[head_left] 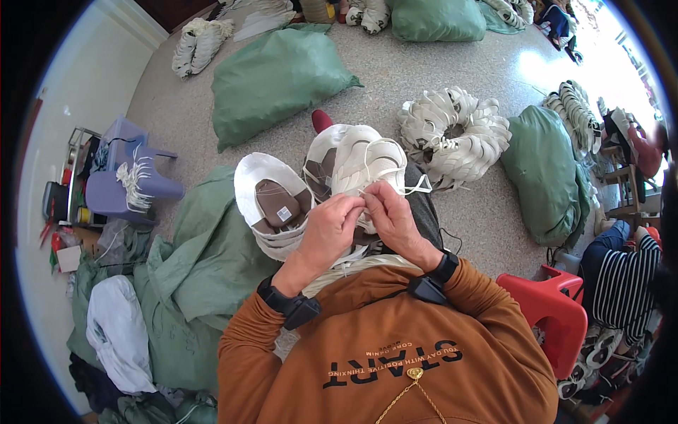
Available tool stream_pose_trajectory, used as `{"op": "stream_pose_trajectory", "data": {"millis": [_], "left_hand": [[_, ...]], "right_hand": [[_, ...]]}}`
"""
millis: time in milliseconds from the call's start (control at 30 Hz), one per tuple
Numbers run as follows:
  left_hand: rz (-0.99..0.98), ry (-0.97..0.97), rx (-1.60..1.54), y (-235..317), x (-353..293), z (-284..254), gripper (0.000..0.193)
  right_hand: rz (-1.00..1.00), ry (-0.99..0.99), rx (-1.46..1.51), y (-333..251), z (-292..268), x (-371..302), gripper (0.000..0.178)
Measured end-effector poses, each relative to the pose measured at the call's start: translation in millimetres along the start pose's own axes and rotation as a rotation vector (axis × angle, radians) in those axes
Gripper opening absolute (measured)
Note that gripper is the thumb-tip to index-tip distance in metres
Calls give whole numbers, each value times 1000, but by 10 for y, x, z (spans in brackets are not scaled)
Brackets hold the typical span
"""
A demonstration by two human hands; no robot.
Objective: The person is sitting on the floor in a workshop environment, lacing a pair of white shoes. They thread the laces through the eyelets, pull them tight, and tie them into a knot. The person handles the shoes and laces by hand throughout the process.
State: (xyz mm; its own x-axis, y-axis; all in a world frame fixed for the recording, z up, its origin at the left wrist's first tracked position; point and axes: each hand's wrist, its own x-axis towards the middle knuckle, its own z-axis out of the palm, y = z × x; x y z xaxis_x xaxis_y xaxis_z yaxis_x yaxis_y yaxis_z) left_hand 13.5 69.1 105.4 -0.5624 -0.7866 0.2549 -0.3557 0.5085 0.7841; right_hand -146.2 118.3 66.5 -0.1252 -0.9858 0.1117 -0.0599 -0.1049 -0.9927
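My left hand (330, 230) and my right hand (397, 220) meet over my lap, thumbs and forefingers pinched together at a white shoelace (382, 169). The lace runs through an off-white shoe upper (353, 152) just beyond my fingers, and a loop of it sticks out to the right. My fingertips cover where the lace is gripped. Left of my left hand, an upper with a white rim and a brown insole (274, 201) bearing a small white label lies on a stack of others. Another brown-lined upper (321, 162) rests beside the laced one.
A ring of strung uppers (455, 138) lies on the floor ahead. Green sacks (279, 81) stand around, with a loose green sheet (201, 247) at left. A purple stool (141, 185) holds white laces; a red stool (547, 311) is at right, near another person's striped sleeve (618, 297).
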Motion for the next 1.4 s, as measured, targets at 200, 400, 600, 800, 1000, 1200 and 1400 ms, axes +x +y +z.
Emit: {"op": "stream_pose_trajectory", "data": {"millis": [200, 400, 600, 800, 1000, 1200, 1400], "left_hand": [[-246, -81, -171, 17, -44, -117, 12], [-183, -129, -130, 36, -23, -144, 18], [-69, -207, 57, 51, 2, -182, 8], [-34, -232, 105, 123, 48, -126, 7], [-84, -60, 167, -440, 558, 134, 18], [-269, -149, -38, -772, 898, 519, 19], [-436, 218, -863, -948, 775, 167, 19]], "right_hand": [[-101, -22, -222, 4, -81, -19, 6], [-126, -76, -251, -91, -106, -5, 8], [-182, -130, -265, -132, -114, -42, 13], [-192, -143, -294, -95, -195, -102, 11], [-207, -142, -362, 71, -328, -188, 7], [-217, -73, -407, 258, -371, -236, 7], [-138, -79, -367, 340, -415, -202, 10]]}}
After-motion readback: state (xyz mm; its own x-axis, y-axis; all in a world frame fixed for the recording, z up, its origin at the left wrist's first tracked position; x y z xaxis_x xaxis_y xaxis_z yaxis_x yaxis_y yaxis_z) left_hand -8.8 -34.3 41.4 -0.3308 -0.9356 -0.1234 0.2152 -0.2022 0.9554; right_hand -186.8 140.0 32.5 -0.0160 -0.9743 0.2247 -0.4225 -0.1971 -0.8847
